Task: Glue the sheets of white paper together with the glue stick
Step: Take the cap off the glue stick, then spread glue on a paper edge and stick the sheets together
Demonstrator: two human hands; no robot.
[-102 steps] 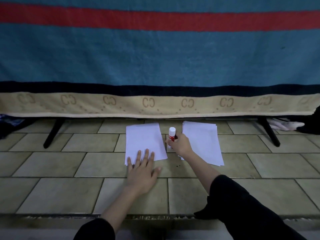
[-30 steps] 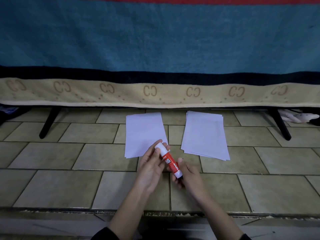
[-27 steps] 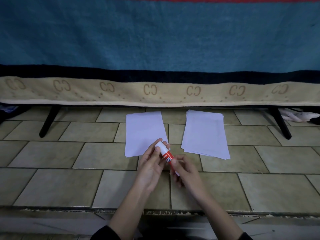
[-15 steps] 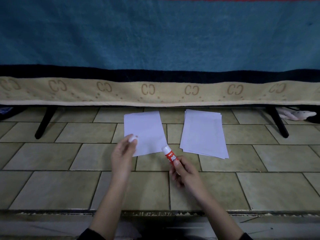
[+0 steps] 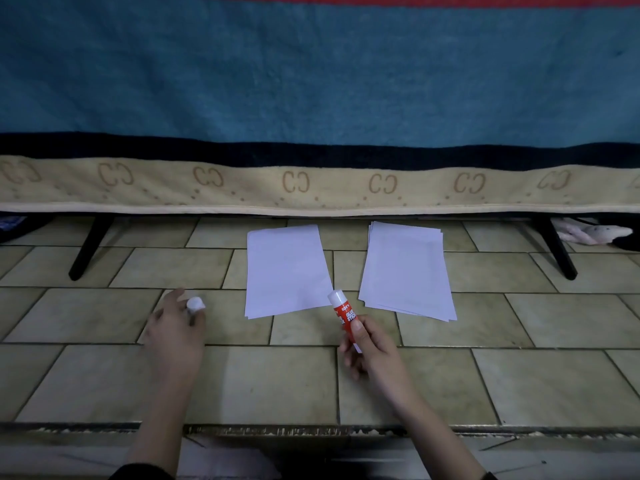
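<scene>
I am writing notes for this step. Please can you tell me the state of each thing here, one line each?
glue stick: uncapped, tilted, held above the floor
cap: off the stick, at the fingertips
single sheet: flat on the tiles
paper stack: flat, sheets slightly fanned
left hand: holds the cap, blurred
right hand: grips the stick's lower end

glue stick (image 5: 343,315): red, white tip | cap (image 5: 195,304): white | sheets (image 5: 286,270): white | floor tiles (image 5: 266,382): beige | blanket (image 5: 311,81): teal, red stripe, tan monogram border
</scene>
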